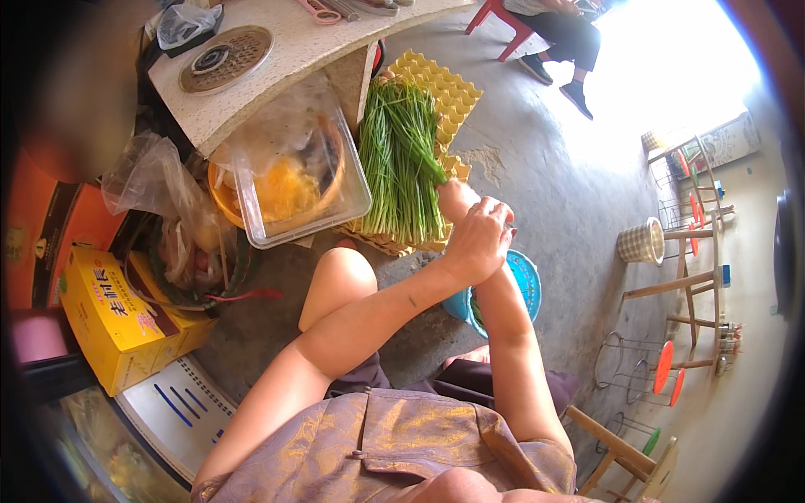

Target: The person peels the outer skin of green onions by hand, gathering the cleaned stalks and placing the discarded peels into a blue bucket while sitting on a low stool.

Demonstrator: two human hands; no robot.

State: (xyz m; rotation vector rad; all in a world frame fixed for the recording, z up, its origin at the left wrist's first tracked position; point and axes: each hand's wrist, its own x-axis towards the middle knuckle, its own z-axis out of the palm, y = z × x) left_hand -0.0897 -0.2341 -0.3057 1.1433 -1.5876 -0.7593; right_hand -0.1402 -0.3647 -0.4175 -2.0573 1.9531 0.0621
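Observation:
A large bundle of green garlic chives (396, 163) lies on stacked yellow egg trays (462, 94) on the floor. My right hand (458, 198) is at the bundle's right edge, closed around a small bunch of chives (430, 168). My left arm crosses over the right one. My left hand (479, 239) lies over my right wrist in this view, fingers curled; whether it grips anything is hidden. Something small and dark shows by its fingertips. Below my forearms stands a blue plastic basket (528, 283) with some green stalks inside, partly covered by my right arm.
A clear plastic bin (308, 232) and an orange basin (220, 195) sit under a speckled counter (302, 56). At left are a yellow carton (104, 320) and plastic bags (151, 176). A seated person (566, 38) is at the back; stools (663, 368) and a checked bin (640, 242) stand right.

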